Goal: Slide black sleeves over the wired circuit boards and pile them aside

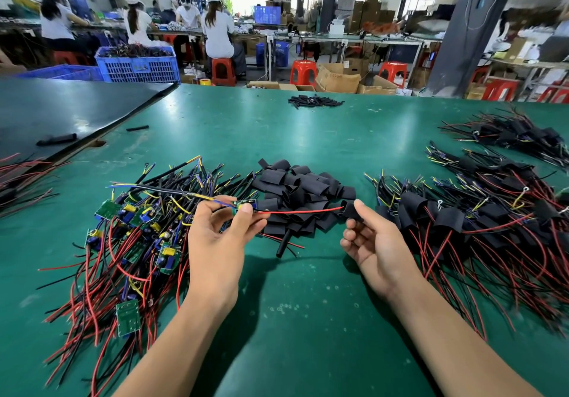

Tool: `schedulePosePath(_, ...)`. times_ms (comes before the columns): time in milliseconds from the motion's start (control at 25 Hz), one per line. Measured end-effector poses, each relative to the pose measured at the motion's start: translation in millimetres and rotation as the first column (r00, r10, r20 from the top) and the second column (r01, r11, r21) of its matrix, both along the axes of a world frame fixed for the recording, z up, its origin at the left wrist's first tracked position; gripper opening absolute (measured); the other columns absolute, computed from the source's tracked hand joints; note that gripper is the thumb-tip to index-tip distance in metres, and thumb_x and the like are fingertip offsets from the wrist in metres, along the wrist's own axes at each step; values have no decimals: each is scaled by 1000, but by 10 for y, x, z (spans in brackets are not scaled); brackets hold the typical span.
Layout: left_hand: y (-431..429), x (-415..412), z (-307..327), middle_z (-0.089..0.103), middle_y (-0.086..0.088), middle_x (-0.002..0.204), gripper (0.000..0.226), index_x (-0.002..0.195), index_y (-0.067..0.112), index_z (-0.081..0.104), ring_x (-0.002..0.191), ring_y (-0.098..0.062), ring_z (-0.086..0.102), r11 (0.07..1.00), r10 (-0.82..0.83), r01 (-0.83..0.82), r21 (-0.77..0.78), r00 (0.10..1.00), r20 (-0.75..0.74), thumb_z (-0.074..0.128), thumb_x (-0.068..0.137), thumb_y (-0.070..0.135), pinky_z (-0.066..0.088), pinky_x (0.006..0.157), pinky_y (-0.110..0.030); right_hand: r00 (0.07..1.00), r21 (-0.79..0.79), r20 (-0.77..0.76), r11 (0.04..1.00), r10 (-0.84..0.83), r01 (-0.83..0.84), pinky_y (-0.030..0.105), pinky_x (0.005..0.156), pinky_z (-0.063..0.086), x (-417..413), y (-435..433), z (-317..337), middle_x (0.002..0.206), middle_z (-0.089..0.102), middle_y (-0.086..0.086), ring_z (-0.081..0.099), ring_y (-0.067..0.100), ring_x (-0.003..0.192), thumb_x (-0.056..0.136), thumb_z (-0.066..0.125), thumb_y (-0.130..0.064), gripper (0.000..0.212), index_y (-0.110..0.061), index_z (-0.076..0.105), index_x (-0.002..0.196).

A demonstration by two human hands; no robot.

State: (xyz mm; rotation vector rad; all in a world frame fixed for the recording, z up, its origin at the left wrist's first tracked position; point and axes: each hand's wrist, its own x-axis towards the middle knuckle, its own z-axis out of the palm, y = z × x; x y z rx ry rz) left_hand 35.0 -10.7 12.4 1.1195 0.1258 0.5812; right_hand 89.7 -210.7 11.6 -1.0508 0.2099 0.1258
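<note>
Over green table [308, 304], left hand [220, 236] pinches circuit board [244, 203], right hand [374, 242] pinches sleeve [349, 209].

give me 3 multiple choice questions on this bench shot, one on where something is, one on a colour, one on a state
1. Where does the pile of loose black sleeves lie?
A) between the bare boards and the sleeved boards
B) on the dark mat at far left
C) in the blue crate

2. What colour is the wire running from the left hand toward the right hand?
A) yellow
B) red
C) white

3. The circuit board in the left hand is:
A) fully sleeved
B) lying on the table
C) not yet sleeved

Answers:
1 A, bare boards lie to its left and sleeved ones to its right.
2 B, a red strand spans the gap.
3 C, its green edge shows uncovered while the right hand pinches a sleeve beside the wire tip.
</note>
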Motion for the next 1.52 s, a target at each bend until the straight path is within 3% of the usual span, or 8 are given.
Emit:
schedulePosePath(560, 6, 1, 17, 50, -19, 97, 11, 97, 8, 53, 81, -31, 74, 1000, 19, -19, 25, 1000, -3, 60, 95, 0, 59, 78, -30, 997, 103, -62, 994, 50, -43, 22, 47, 48, -51, 39, 57, 62, 61, 2, 51, 11, 50, 91, 67, -26, 19, -14, 62, 79)
schedulePosePath(840, 11, 0, 6, 51, -16, 91, 12, 95, 9, 54, 82, -33, 74, 999, 7, -7, 32, 1000, 3, 61, 95, 1, 59, 79, -32, 994, 62, -75, 995, 84, -80, 22, 49, 49, -91, 94, 62, 63, 61, 2, 52, 10, 51, 86, 71, -28, 17, -13, 63, 81)
schedulePosePath(960, -25, -17, 8, 57, -14, 87, 12, 93, 10, 55, 84, -35, 74, 999, -35, 35, 11, 999, -9, 64, 93, 1, 60, 79, -34, 986, 9, -70, 988, 153, -153, 23, 52, 51, -138, 156, 49, 67, 65, 3, 54, 10, 53, 73, 75, -31, 25, -12, 65, 84)
schedulePosePath(1160, -129, -63, 11, 73, -17, 90, 7, 96, 7, 61, 92, -35, 74, 980, -170, 160, -117, 982, -84, 66, 91, 8, 60, 76, -34, 956, 58, -37, 956, 290, -288, 24, 56, 55, -231, 291, 53, 75, 69, 6, 58, 11, 56, 72, 75, -29, 26, -11, 65, 88)
schedulePosePath(1320, -162, -76, -16, 75, -6, 94, 8, 86, 17, 70, 92, -23, 72, 971, -238, 236, -35, 957, -167, 66, 91, 14, 58, 77, -32, 938, 141, -57, 933, 342, -332, 24, 56, 56, -276, 349, 66, 76, 70, 9, 61, 12, 55, 73, 74, -26, 19, -8, 74, 80)
schedulePosePath(1520, -129, -79, -23, 75, -9, 96, 7, 87, 16, 75, 88, -19, 69, 975, -209, 219, 39, 961, -181, 69, 89, 12, 56, 68, -25, 903, 165, -122, 906, 412, -391, 25, 57, 57, -286, 327, 85, 78, 71, 9, 63, 12, 58, 73, 77, -28, 20, -8, 80, 73)
